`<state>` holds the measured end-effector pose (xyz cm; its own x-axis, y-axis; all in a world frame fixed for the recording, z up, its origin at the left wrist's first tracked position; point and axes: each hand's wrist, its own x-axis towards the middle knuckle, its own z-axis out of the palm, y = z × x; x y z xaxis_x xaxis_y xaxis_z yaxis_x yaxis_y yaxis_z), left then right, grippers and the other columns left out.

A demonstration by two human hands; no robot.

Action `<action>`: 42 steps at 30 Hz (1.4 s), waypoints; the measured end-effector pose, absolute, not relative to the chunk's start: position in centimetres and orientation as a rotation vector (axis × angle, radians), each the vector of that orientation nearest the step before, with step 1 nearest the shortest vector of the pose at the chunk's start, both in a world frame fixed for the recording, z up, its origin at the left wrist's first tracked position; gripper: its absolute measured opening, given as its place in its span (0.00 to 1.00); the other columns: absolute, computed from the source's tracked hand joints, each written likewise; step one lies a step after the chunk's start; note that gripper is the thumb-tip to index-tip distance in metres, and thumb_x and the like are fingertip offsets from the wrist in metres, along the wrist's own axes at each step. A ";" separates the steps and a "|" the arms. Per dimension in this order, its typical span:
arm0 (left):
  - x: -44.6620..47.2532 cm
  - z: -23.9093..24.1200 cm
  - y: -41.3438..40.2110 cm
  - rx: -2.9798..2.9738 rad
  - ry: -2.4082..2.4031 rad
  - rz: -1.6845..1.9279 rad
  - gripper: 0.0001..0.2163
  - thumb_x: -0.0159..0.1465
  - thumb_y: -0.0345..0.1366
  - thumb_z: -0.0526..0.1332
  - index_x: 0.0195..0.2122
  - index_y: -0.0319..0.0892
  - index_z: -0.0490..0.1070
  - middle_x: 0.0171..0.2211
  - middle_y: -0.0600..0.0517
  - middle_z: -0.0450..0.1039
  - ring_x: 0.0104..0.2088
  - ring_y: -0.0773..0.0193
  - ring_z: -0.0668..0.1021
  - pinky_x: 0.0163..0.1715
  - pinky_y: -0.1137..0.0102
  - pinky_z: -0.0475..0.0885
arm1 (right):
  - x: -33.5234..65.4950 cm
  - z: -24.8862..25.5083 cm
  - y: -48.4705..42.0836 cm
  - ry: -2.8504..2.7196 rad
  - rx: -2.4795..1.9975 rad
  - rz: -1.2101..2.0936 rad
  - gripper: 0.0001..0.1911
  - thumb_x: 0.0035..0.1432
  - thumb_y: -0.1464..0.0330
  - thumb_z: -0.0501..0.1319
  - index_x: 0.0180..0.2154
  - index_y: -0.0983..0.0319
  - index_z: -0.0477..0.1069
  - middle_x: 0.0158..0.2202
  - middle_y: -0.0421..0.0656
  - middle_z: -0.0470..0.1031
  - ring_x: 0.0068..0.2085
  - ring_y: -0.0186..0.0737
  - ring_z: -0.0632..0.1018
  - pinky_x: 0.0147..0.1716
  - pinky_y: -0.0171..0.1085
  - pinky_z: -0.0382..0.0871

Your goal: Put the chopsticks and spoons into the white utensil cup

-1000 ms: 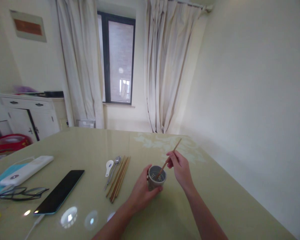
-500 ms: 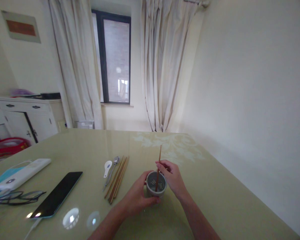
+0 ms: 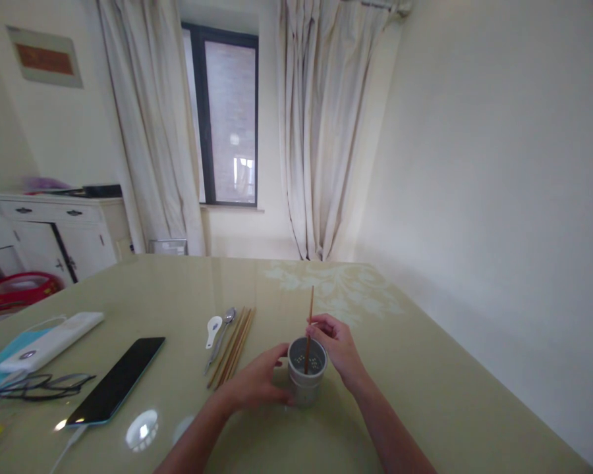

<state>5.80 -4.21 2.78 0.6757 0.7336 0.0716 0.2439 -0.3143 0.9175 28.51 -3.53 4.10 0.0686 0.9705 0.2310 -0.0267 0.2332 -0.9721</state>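
A grey cylindrical utensil holder [image 3: 306, 388] with small holes in its bottom stands on the table in front of me. My right hand [image 3: 333, 339] pinches a brown chopstick [image 3: 311, 309] near its middle; the lower end is inside the holder. Beside the holder's left side is my left hand [image 3: 261, 378], fingers apart and curved toward the wall, holding nothing. To its left lie several wooden chopsticks [image 3: 233, 349] in a loose bundle, a metal spoon [image 3: 221, 339] and a white spoon [image 3: 213, 331].
A black phone [image 3: 121, 378] with a white cable lies on the left of the glossy table [image 3: 188, 283]. Farther left are glasses [image 3: 44, 386], a white power strip-like device [image 3: 52, 342] and something blue. A wall [image 3: 499, 197] borders the table's right side.
My left hand has loosened from the holder and moved slightly left. The holder now stands more upright in view. The chopstick in my right hand has shifted slightly left.
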 end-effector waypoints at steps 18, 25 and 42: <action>2.3 2.1 -2.1 2.384 2.263 0.378 0.15 0.72 0.28 0.53 0.48 0.40 0.80 0.50 0.37 0.81 0.53 0.46 0.80 0.51 0.56 0.75 | 28.6 4.4 -3.8 -1.228 -1.034 1.033 0.23 0.49 0.48 0.78 0.35 0.61 0.86 0.31 0.43 0.84 0.33 0.43 0.80 0.35 0.38 0.72; 2.7 2.5 -2.3 2.410 2.235 0.338 0.17 0.73 0.27 0.51 0.51 0.41 0.81 0.49 0.38 0.81 0.53 0.46 0.82 0.51 0.56 0.77 | 28.5 4.5 -4.0 -1.254 -1.041 1.022 0.25 0.51 0.45 0.76 0.33 0.61 0.86 0.29 0.43 0.82 0.32 0.42 0.78 0.34 0.38 0.69; 3.2 2.2 -2.6 2.423 2.219 0.347 0.16 0.73 0.29 0.51 0.44 0.39 0.81 0.48 0.37 0.82 0.53 0.46 0.81 0.53 0.58 0.74 | 28.3 3.3 -3.6 -1.179 -1.082 1.044 0.32 0.54 0.38 0.70 0.36 0.62 0.87 0.29 0.43 0.80 0.29 0.41 0.76 0.31 0.36 0.68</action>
<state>3.22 -2.57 2.19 0.0821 0.9617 0.2616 0.9956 -0.0909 0.0218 28.33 -3.56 3.33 0.0942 0.9811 0.1689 -0.0495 0.1741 -0.9835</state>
